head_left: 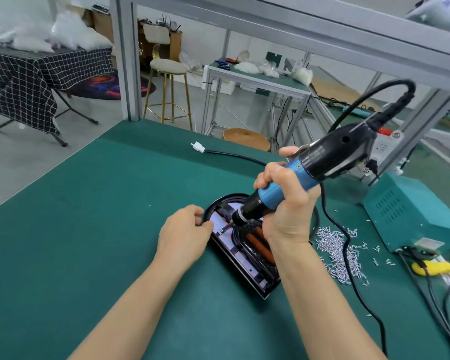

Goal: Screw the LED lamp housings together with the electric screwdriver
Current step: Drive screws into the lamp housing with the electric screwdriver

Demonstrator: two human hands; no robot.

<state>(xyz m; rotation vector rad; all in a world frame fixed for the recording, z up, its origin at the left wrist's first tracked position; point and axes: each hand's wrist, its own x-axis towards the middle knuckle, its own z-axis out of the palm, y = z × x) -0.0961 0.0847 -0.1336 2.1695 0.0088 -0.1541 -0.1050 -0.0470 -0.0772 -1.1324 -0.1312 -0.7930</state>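
A black LED lamp housing (247, 271) lies on the green mat, its white board dotted with red LEDs facing up. My right hand (287, 203) grips the blue and black electric screwdriver (322, 162), tilted so that its bit points down at a spot on the board near the housing's far end. My left hand (185, 235) rests on the housing's left rim, its fingertips touching the edge close to the bit. A heap of several small silver screws (335, 250) lies to the right of the housing.
A green power supply box (411, 211) stands at the right with cables running toward me. The screwdriver's black cord (348, 268) crosses the screw heap. A white connector on a black lead (198, 146) lies at the far side. Aluminium frame posts (126, 58) rise behind the bench.
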